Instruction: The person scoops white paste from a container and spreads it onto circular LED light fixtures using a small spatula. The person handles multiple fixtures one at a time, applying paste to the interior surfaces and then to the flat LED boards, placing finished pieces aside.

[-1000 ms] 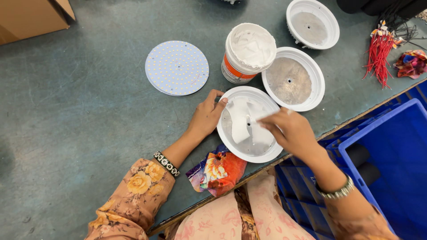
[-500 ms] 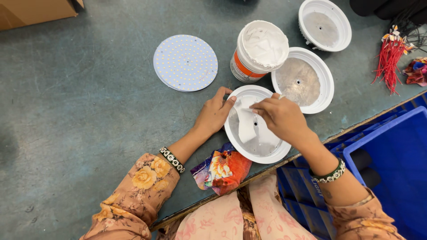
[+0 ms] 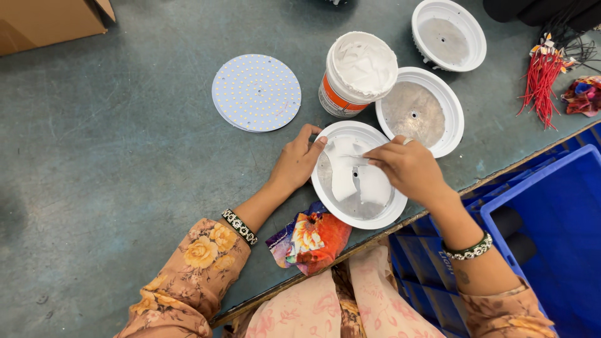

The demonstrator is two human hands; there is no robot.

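— What are the two hands doing?

— The left hand [image 3: 294,164] lies with fingers spread against the left rim of a round white plastic lamp housing with a shiny metal floor [image 3: 359,174], steadying it on the grey-green table [image 3: 125,163]. The right hand [image 3: 407,168] hovers over the housing's right half, fingers pinched closed on a thin small tool; what it is I cannot tell. White paste [image 3: 350,178] is smeared across the floor under that hand.

— And around them?

— Just beyond the fingertips stands an open tub of white paste with an orange band [image 3: 358,74]. A second white housing [image 3: 419,111] sits beyond the right hand, a round white LED disc [image 3: 256,92] beyond the left. A colourful crumpled cloth [image 3: 310,241] lies near the left wrist.
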